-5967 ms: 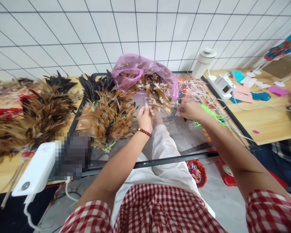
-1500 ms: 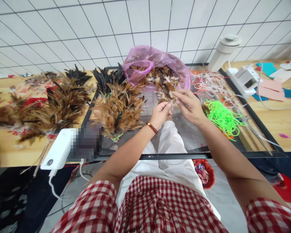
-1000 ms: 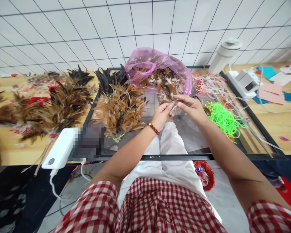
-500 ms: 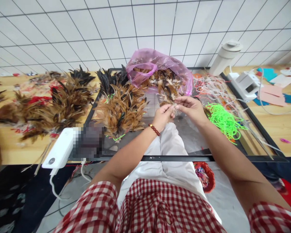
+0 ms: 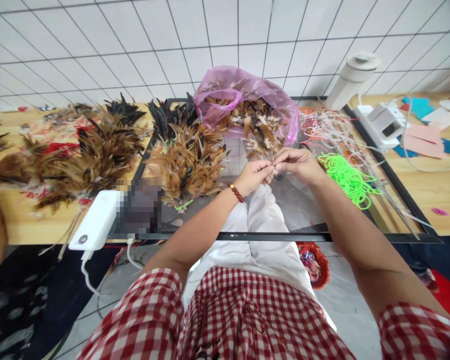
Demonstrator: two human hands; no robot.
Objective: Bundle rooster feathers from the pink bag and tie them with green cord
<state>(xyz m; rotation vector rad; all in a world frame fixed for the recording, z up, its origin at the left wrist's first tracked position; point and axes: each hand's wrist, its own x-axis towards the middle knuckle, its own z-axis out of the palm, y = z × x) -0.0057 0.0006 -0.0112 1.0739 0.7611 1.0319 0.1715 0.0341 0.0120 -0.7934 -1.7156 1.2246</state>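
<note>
My left hand, with a red bead bracelet on its wrist, is closed in a pinch. Its fingertips meet those of my right hand, also closed, above the glass tabletop. Between them pale fluff of a small feather tuft shows; most of it is hidden by the fingers. Just behind my hands, brown feathers spill out of a pink plastic bag. A pile of brown feathers with black ones at its back lies left of my hands.
Bright green cord and pale strings lie to the right, near a white bottle and a charger block. A white power bank sits at the front left. More feathers cover the left table. A red basket is below.
My hands have drawn closer together at the fingertips, still pinching the tuft. The view has tilted slightly, shifting most things a little upward.
</note>
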